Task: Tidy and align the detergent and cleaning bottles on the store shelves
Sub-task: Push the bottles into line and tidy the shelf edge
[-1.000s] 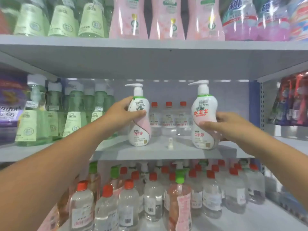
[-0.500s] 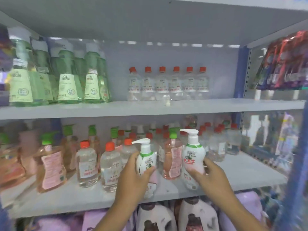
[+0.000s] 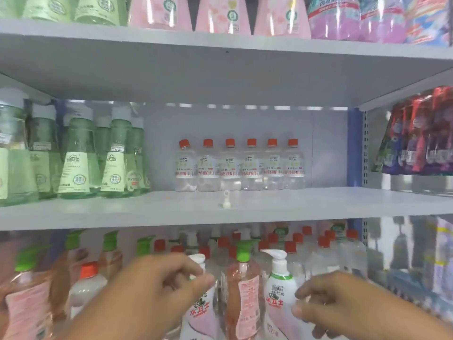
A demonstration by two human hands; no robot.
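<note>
Your left hand (image 3: 152,293) has its fingers curled round the neck of a white-and-pink pump bottle (image 3: 201,312), a closed grip just under the pump head. Your right hand (image 3: 343,305) holds a second white pump bottle with a green collar (image 3: 279,293), thumb and fingertips pressed on its right side. Both bottles stand upright on the lower shelf, with a pink green-capped pump bottle (image 3: 244,290) between them and red-capped clear bottles (image 3: 296,244) crowded behind. On the middle shelf (image 3: 318,204) above, six red-capped clear bottles (image 3: 241,165) stand in a row at the back, green detergent bottles (image 3: 81,163) sit to the left, and a small white pump piece (image 3: 226,201) lies near the front.
</note>
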